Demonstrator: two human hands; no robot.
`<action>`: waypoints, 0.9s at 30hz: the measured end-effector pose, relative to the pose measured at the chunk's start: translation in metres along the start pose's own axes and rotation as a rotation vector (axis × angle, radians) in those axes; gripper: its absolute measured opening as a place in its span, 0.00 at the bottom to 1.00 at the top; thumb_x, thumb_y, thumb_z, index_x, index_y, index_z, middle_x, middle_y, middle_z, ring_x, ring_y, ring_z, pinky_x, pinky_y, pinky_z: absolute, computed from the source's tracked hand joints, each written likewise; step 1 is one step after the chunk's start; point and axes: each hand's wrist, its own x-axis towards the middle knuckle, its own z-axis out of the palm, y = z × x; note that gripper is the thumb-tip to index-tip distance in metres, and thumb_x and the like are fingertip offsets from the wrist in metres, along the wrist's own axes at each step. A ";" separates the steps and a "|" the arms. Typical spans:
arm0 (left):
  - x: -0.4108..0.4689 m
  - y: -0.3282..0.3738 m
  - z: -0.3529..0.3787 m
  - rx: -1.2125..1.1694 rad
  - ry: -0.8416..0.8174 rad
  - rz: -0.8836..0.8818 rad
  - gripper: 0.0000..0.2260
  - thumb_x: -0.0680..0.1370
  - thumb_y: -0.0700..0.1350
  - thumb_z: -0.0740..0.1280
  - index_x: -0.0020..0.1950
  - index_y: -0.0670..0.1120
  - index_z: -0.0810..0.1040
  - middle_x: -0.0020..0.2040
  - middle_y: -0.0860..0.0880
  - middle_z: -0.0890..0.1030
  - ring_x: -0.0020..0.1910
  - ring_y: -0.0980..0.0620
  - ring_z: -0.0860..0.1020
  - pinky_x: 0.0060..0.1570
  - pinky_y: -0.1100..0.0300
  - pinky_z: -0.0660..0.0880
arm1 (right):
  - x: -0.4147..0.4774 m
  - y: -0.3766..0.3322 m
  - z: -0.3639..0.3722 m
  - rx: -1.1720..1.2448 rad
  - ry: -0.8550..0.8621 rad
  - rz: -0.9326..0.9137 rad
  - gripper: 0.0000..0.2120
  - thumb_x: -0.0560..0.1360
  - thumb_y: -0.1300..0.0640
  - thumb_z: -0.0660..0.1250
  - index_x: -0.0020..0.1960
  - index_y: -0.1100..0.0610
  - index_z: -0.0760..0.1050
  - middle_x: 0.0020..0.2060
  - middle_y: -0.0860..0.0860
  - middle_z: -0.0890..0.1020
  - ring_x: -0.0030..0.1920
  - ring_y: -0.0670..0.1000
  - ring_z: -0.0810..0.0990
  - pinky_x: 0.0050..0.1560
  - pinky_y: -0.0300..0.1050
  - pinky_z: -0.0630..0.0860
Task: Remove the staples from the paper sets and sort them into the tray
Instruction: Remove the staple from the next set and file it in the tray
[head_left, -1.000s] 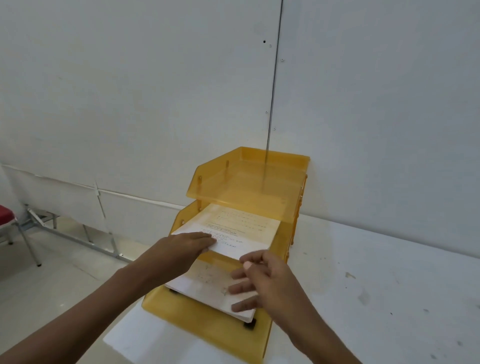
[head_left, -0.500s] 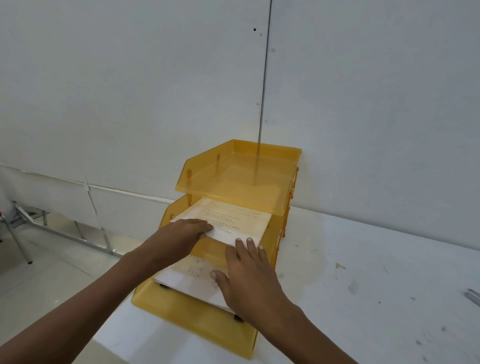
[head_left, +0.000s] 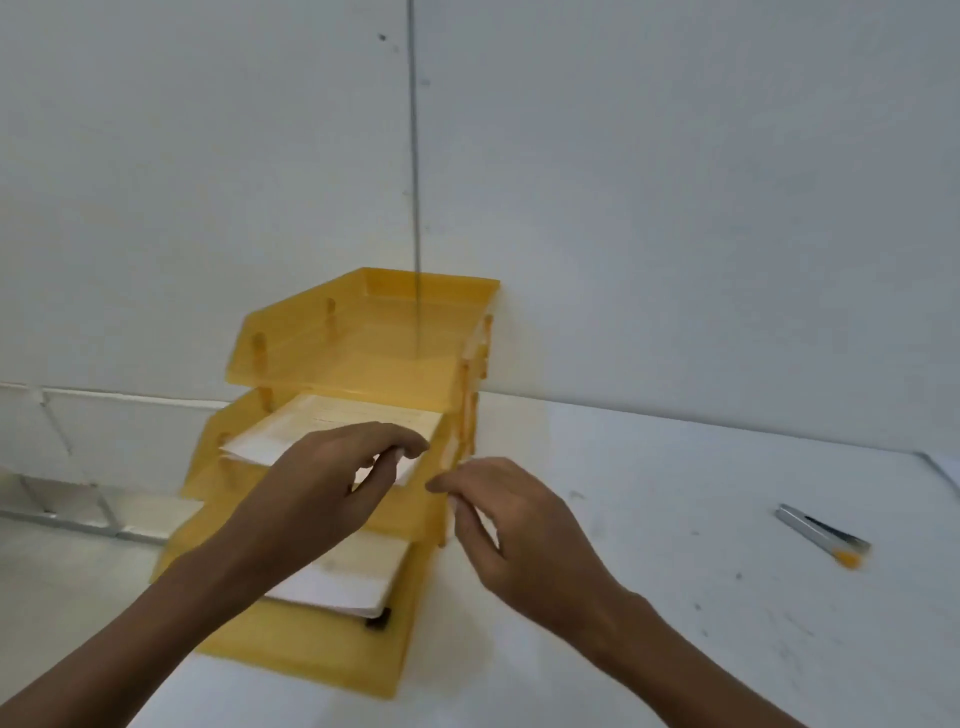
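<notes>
A yellow three-tier paper tray (head_left: 291, 332) stands on the white table against the wall. One paper set (head_left: 332, 421) lies in the middle tier and another (head_left: 353, 577) in the bottom tier; the top tier holds nothing. My left hand (head_left: 332, 483) hovers at the front edge of the middle tier's paper, its fingers loosely curled with nothing held. Just right of the tray's front corner is my right hand (head_left: 514, 525), also loosely curled and holding nothing. Both hands are motion-blurred.
A silver tool with an orange tip (head_left: 823, 534) lies on the white table (head_left: 675, 519) to the far right. The table's left edge runs beside the tray, with floor and a metal frame (head_left: 78, 514) below. The wall stands right behind the tray.
My right hand lifted off the bottom tier's paper and moved right, clear of the tray. The left hand drew back slightly from the middle paper. The view shifted right, showing more of the silver tool.
</notes>
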 end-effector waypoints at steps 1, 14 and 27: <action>0.008 0.018 0.010 -0.045 0.004 0.032 0.10 0.81 0.38 0.68 0.58 0.51 0.84 0.51 0.62 0.85 0.50 0.64 0.82 0.42 0.76 0.72 | -0.007 0.012 -0.014 -0.014 0.023 0.044 0.12 0.80 0.60 0.62 0.59 0.55 0.81 0.52 0.47 0.85 0.57 0.47 0.80 0.55 0.43 0.77; 0.100 0.161 0.224 -0.331 -0.341 0.058 0.11 0.82 0.40 0.64 0.59 0.52 0.82 0.50 0.60 0.84 0.44 0.64 0.81 0.46 0.73 0.74 | -0.142 0.167 -0.172 -0.265 -0.151 0.642 0.13 0.83 0.54 0.59 0.65 0.48 0.77 0.61 0.43 0.82 0.63 0.45 0.76 0.63 0.43 0.73; 0.150 0.331 0.408 -0.813 -0.673 -0.237 0.10 0.83 0.38 0.60 0.61 0.41 0.78 0.51 0.44 0.81 0.45 0.50 0.82 0.45 0.56 0.83 | -0.303 0.316 -0.331 -0.584 -0.087 1.183 0.17 0.82 0.53 0.60 0.69 0.53 0.72 0.65 0.53 0.79 0.65 0.57 0.76 0.66 0.53 0.72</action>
